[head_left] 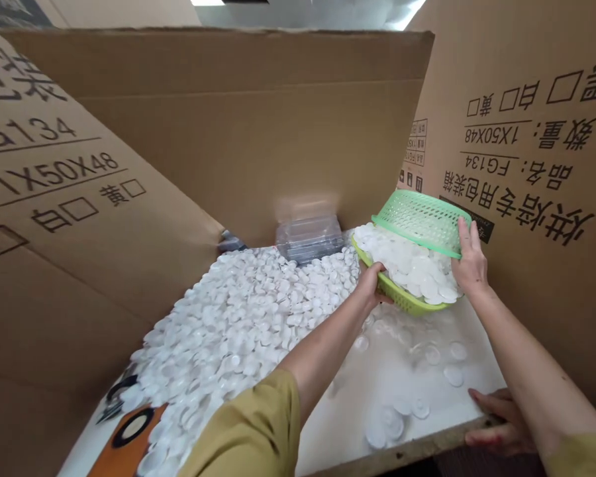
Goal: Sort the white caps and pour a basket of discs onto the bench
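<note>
A yellow-green plastic basket, tilted and full of white plastic caps, is held low over the white table at the back right. My left hand grips its near left rim. A second, lighter green basket lies upside down over the first like a lid. My right hand presses on that basket's right rim. A big heap of the same white caps covers the left half of the table.
Tall cardboard cartons wall the table in on the left, back and right. A clear plastic box stands at the back behind the heap. A few loose caps lie on the table. Another person's hand rests on the table's near right edge.
</note>
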Motion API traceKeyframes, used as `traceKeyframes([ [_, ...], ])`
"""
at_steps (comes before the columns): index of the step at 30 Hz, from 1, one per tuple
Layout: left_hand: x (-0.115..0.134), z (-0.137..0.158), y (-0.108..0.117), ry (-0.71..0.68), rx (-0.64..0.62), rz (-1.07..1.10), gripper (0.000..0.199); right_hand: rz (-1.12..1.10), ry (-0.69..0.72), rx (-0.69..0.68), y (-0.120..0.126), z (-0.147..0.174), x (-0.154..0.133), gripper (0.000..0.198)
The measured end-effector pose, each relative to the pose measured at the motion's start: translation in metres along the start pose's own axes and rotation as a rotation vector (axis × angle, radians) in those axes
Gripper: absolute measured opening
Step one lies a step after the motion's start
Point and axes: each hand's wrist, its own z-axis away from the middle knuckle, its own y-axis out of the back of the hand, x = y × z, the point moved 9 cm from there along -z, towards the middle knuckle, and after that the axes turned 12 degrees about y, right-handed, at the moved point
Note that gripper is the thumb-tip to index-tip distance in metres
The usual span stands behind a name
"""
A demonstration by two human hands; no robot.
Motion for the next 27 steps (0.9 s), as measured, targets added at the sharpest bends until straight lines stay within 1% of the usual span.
traceKeyframes([
  [3, 0.003, -0.022, 0.013, 0.009, 0.037, -0.022, 0.064, 0.036, 0.000, 0.090, 0.011, -0.002, 0.005, 0.073],
  [7, 0.014, -0.038, 0.021, -0.043, 0.065, -0.005, 0.059, 0.097, 0.024, 0.175, 0.038, -0.013, -0.006, 0.073],
  [10, 0.020, -0.041, 0.021, -0.093, 0.056, 0.025, 0.057, 0.082, 0.046, 0.237, 0.053, -0.018, -0.016, 0.073],
  [13, 0.021, -0.036, 0.023, -0.151, 0.011, 0.055, 0.054, 0.054, 0.070, 0.280, 0.062, -0.018, -0.024, 0.073],
  [15, 0.022, -0.025, 0.031, -0.218, 0.008, 0.030, 0.056, 0.062, 0.097, 0.322, 0.072, -0.016, -0.032, 0.074],
  [17, 0.024, -0.006, 0.047, -0.323, 0.064, -0.096, 0.062, 0.087, 0.114, 0.338, 0.085, -0.015, -0.043, 0.074],
  [18, 0.023, 0.006, 0.057, -0.381, 0.105, -0.189, 0.064, 0.097, 0.117, 0.331, 0.091, -0.014, -0.049, 0.073],
  [20, 0.018, 0.032, 0.081, -0.482, 0.180, -0.387, 0.061, 0.089, 0.129, 0.323, 0.105, -0.011, -0.063, 0.070],
  [22, 0.003, 0.058, 0.108, -0.547, 0.213, -0.524, 0.056, 0.013, 0.127, 0.375, 0.123, 0.002, -0.075, 0.069],
  [24, -0.018, 0.082, 0.137, -0.604, 0.233, -0.626, 0.052, -0.127, 0.042, 0.489, 0.143, 0.028, -0.075, 0.067],
  [26, -0.038, 0.101, 0.160, -0.662, 0.242, -0.724, 0.048, -0.304, -0.138, 0.605, 0.159, 0.067, -0.060, 0.061],
  [27, -0.047, 0.109, 0.168, -0.692, 0.243, -0.777, 0.046, -0.406, -0.242, 0.633, 0.163, 0.090, -0.049, 0.058],
])
